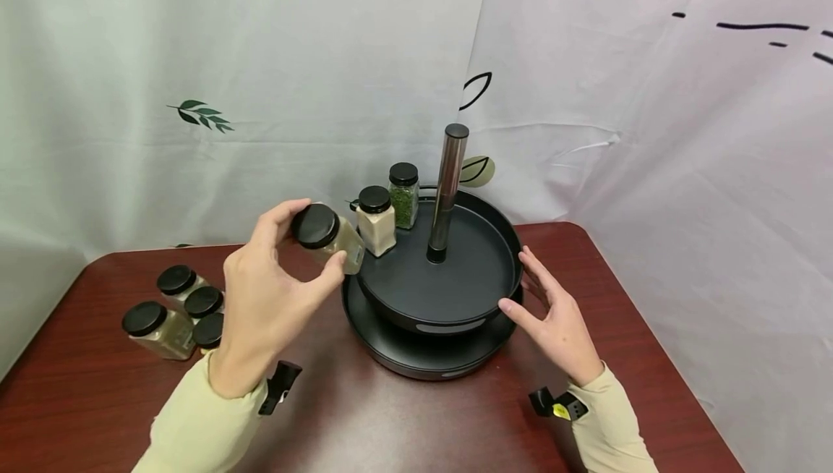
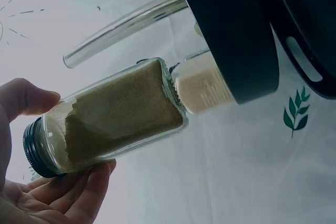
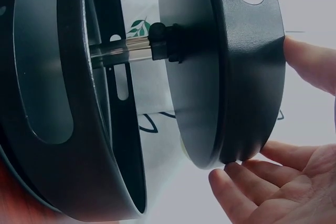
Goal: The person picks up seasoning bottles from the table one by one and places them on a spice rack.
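Note:
My left hand [image 1: 263, 299] holds a spice jar [image 1: 348, 247] tilted, its black lid toward the palm. Thumb and fingers grip it near the lid; brownish powder shows through the glass in the left wrist view. The jar's base is close to a jar of cream powder [image 1: 376, 231] standing on the upper tier of a black two-tier round rack [image 1: 449, 292]. Behind that stands a jar of green herbs [image 1: 404, 202]. At the rack's right side my right hand [image 1: 560, 328] touches the upper tier's outer wall with thumb and spread fingertips.
Several black-lidded spice jars [image 1: 163, 332] stand on the table's left, partly behind my left hand. A metal post [image 1: 449, 191] rises from the rack's middle. The lower tier [image 1: 416, 357] sits on the reddish wooden table [image 1: 416, 422]. White fabric [image 1: 312, 61] hangs behind.

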`<action>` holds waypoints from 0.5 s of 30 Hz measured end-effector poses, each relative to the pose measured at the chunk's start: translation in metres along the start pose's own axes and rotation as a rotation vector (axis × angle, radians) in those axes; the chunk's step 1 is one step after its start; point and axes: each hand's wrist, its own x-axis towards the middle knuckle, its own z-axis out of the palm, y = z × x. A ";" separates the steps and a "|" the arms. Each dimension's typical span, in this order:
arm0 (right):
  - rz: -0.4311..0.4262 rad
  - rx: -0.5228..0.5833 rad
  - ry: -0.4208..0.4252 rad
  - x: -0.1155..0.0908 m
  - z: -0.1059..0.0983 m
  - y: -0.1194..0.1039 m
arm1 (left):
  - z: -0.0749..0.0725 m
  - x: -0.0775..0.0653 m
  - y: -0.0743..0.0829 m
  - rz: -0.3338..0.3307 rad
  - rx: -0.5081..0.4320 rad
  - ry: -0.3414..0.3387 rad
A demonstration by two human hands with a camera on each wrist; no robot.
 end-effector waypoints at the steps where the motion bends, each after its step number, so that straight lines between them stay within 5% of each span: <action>1: 0.001 -0.002 0.000 0.000 0.000 0.000 | 0.002 0.001 0.001 0.003 -0.001 -0.008; 15: 0.001 -0.011 0.007 0.001 0.000 0.001 | 0.023 0.005 0.004 0.038 -0.034 -0.086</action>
